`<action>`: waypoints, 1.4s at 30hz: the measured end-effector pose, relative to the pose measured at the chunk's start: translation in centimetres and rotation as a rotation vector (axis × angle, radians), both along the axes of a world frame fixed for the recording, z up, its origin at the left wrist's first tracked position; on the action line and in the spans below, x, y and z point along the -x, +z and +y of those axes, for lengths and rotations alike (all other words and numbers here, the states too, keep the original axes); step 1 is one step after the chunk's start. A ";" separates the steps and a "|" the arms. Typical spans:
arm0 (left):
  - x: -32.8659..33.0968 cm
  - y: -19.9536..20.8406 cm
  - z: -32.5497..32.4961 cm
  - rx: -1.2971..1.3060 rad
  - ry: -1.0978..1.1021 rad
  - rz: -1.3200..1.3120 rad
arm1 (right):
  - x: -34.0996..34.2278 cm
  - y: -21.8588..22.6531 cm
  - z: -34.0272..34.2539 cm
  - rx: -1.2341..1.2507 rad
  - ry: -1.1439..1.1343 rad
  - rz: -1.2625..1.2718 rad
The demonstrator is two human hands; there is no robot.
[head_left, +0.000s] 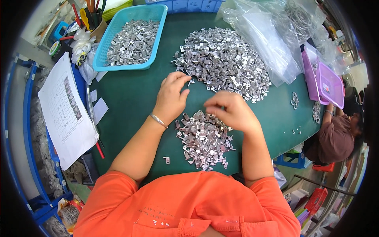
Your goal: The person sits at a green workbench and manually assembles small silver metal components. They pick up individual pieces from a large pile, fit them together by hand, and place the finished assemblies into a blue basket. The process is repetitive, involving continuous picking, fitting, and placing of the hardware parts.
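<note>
My left hand (172, 94), with a bangle on its wrist, reaches to the near left edge of a large heap of small metal brackets (225, 59). Its thumb stands apart from the index finger, whose tip is at a loose bracket (191, 82). My right hand (233, 111) is curled above the far side of a smaller pile of brackets (205, 142). Its thumb and fingers are drawn together; whatever they may hold is hidden. A single bracket (167, 160) lies left of the smaller pile.
A turquoise basket (158, 39) of metal parts stands at the far left. Clear plastic bags (272, 43) lie beyond the large heap at right. Printed sheets (65, 114) are at the left edge. A person (335, 138) sits at right by purple baskets (329, 85).
</note>
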State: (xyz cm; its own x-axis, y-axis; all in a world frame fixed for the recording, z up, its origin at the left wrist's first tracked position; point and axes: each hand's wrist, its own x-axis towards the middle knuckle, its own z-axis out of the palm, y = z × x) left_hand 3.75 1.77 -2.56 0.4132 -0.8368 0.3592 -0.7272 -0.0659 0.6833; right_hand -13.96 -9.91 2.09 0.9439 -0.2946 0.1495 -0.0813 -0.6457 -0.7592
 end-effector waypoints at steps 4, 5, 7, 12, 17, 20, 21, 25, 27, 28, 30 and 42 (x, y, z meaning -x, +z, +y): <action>0.4 0.3 -0.2 -0.030 -0.023 -0.085 | -2.2 -1.4 0.4 0.456 -0.423 0.062; 0.5 0.1 -0.2 -0.021 -0.006 -0.087 | -2.4 -1.6 0.4 0.521 -0.424 0.097; 0.5 0.2 0.0 -0.077 -0.022 -0.089 | -2.4 -2.1 0.3 0.593 -0.413 0.152; 0.9 0.6 -0.4 -0.091 0.018 0.319 | -2.3 -2.0 -0.4 0.502 -0.410 -0.025; 1.2 0.8 -0.1 0.113 -0.103 0.635 | -1.6 -0.6 0.9 -0.550 -0.477 -0.060; 1.4 1.0 -0.1 0.170 -0.176 0.573 | -1.2 -0.8 0.7 -0.816 -0.446 -0.063; 1.5 1.0 -0.1 0.168 -0.204 0.555 | -1.0 -0.9 0.6 -0.871 -0.445 -0.084; 1.7 0.9 0.1 0.175 -0.212 0.517 | -0.6 -1.5 0.7 -1.000 -0.417 -0.148; 1.5 1.1 0.1 0.177 -0.237 0.469 | -0.3 -1.4 0.7 -0.970 -0.363 -0.105; 1.1 1.4 0.2 0.104 -0.375 0.483 | -0.1 -1.3 0.6 -0.955 -0.335 -0.083; -0.2 2.5 0.7 -0.046 -0.649 0.505 | 0.7 -0.2 0.2 -0.916 -0.180 0.099; -0.1 0.3 -0.7 0.045 -0.075 -0.060 | -2.5 -2.9 -0.4 0.675 -0.583 -0.022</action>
